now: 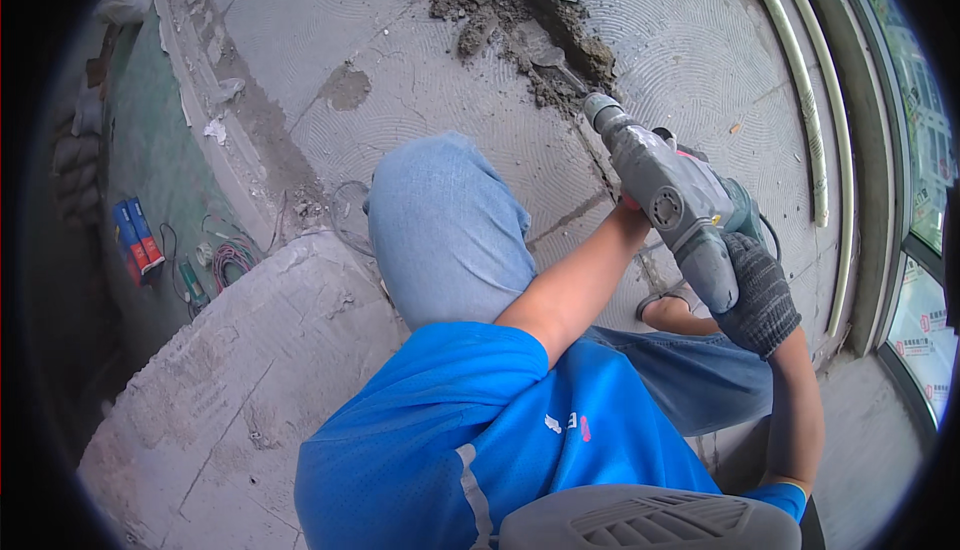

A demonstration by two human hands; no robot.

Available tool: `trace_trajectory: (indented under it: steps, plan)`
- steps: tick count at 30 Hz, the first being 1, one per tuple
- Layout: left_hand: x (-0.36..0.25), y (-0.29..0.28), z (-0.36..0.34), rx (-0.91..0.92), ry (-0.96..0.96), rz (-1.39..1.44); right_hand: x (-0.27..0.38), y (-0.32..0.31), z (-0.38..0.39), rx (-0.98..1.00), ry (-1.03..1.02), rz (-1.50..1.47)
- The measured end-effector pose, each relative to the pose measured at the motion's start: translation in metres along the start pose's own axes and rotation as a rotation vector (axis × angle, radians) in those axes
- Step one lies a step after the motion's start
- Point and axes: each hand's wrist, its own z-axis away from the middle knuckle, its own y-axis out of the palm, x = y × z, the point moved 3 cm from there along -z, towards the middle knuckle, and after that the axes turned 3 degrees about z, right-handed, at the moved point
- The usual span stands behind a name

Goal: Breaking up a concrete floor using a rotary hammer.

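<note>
A grey, dusty rotary hammer [660,185] points away from me, its chisel bit [570,80] tilted down into broken mortar [500,10] along a groove in the floor. My right hand [758,295], in a dark grey knitted glove, is closed round the rear handle. Reaching across in front of my raised knee, my left arm ends at the tool's front body. There my left hand [630,202] grips it from beneath and the far side, mostly hidden by the housing. A dark cord [771,236] loops out beside the rear handle.
Two pale pipes [812,130] run along the right beside a window frame [925,260]. On the left is a rough concrete slab [240,390]. Beyond it lie blue-and-red packages [138,235], a coiled cable [234,262] and a green tool [192,283]. The tiled floor [370,30] has ridged mortar marks.
</note>
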Motion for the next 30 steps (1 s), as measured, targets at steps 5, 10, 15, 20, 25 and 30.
trace_trajectory:
  steps: [5,10,15,20,25,30]
  plan:
    - [0.005,-0.030,-0.035,1.129,0.591,0.909,0.011,0.027,-0.027,0.022,-0.110,-0.062]
    - [-0.001,-0.056,-0.069,0.623,0.422,0.810,0.008,0.053,-0.069,0.079,-0.046,0.059]
    - [0.019,-0.062,-0.104,0.494,0.426,0.853,0.020,0.048,-0.098,0.056,-0.068,-0.151]
    - [0.015,-0.061,-0.105,0.534,0.458,0.967,0.005,0.013,-0.066,-0.185,-0.028,-0.230]
    - [0.036,-0.044,-0.011,0.236,-0.047,0.695,-0.036,-0.041,0.013,0.086,0.429,-0.563]
    - [-0.017,-0.060,0.124,0.385,0.157,-0.012,-0.025,-0.041,0.101,-0.351,0.423,-1.181]
